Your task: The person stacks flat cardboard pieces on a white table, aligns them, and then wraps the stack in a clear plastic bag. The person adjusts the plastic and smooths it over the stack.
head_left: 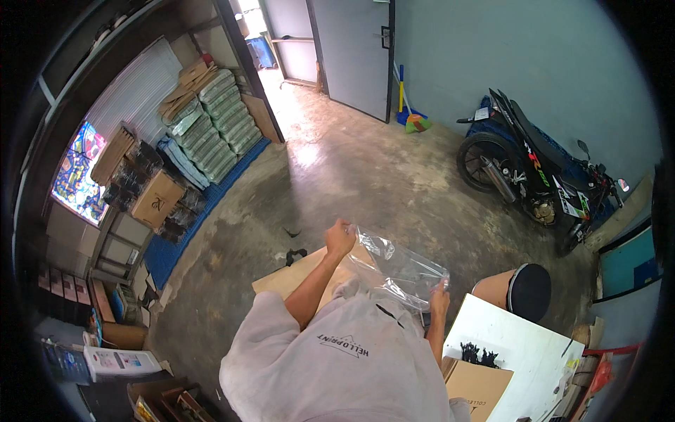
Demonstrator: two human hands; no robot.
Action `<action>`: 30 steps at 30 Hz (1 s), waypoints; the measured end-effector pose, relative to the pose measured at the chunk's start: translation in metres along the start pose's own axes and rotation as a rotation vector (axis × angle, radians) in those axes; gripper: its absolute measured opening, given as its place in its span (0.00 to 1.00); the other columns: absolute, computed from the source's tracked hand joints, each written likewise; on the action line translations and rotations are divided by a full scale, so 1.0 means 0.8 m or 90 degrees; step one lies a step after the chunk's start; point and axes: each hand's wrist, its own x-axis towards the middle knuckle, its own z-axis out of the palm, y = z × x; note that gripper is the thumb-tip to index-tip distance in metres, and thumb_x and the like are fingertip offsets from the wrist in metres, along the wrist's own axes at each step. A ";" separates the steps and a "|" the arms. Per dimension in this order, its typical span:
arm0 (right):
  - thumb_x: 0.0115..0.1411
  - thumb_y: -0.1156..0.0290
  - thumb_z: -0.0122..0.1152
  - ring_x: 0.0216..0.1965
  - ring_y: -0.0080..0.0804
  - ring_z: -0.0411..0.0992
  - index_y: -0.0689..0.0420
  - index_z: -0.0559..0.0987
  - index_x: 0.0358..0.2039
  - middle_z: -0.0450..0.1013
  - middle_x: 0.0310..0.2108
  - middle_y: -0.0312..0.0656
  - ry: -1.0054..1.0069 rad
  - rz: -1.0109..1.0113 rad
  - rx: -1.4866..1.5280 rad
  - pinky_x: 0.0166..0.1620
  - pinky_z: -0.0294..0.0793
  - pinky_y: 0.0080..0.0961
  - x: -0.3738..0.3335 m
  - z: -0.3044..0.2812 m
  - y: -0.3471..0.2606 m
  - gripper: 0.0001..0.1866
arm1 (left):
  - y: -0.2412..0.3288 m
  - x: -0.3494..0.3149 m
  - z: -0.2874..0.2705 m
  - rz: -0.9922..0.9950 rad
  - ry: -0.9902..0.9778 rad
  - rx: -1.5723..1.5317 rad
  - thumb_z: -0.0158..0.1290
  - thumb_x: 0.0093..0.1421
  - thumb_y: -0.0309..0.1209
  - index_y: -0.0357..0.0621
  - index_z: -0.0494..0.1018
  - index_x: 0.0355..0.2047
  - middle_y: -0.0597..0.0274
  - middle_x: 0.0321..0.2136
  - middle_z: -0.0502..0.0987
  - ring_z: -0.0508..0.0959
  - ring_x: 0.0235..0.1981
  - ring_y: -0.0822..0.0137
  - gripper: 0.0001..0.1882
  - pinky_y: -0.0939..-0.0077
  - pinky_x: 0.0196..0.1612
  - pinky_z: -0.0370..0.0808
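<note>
A clear plastic bag point(401, 271) is stretched between my two hands in front of my body, its film shiny and wrinkled. My left hand point(340, 239) pinches its upper left corner. At the bag's right end, my right hand point(440, 299) is closed on the edge. Whether anything lies inside the bag cannot be made out; it looks see-through. Under my left forearm lies a flat tan board point(285, 280), partly hidden by my arm and shirt. A small black item point(296, 255) sits by its far edge.
At right, a white tabletop point(520, 337) carries a cardboard box point(485, 387) and a black bundle point(479, 355). Beside it stands a black-topped drum point(529, 292). A motorcycle point(538, 162) leans near the wall. Stacked packs point(218, 116) and cartons point(158, 200) line the left, by an open doorway.
</note>
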 end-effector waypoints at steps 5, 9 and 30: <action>0.70 0.50 0.44 0.45 0.73 0.73 0.72 0.78 0.44 0.75 0.42 0.71 -0.072 -0.115 -0.115 0.50 0.71 0.57 0.027 0.007 -0.023 0.31 | -0.016 0.054 -0.003 0.209 -0.292 0.284 0.63 0.55 0.42 0.44 0.81 0.44 0.46 0.34 0.83 0.83 0.39 0.45 0.20 0.54 0.45 0.79; 0.68 0.59 0.49 0.46 0.69 0.74 0.68 0.74 0.49 0.75 0.41 0.69 0.127 -0.071 -0.072 0.49 0.71 0.56 0.055 -0.072 -0.027 0.22 | 0.132 0.065 -0.007 0.244 -0.418 0.244 0.64 0.54 0.52 0.44 0.82 0.44 0.45 0.30 0.83 0.84 0.36 0.48 0.26 0.55 0.42 0.80; 0.72 0.47 0.48 0.13 0.18 0.60 0.61 0.83 0.40 0.64 0.16 0.32 0.733 0.184 0.234 0.15 0.58 0.20 -0.272 -0.537 -0.069 0.27 | 0.754 -0.266 0.050 0.876 -0.593 -0.329 0.56 0.67 0.43 0.37 0.81 0.35 0.59 0.14 0.74 0.80 0.18 0.70 0.18 0.74 0.25 0.71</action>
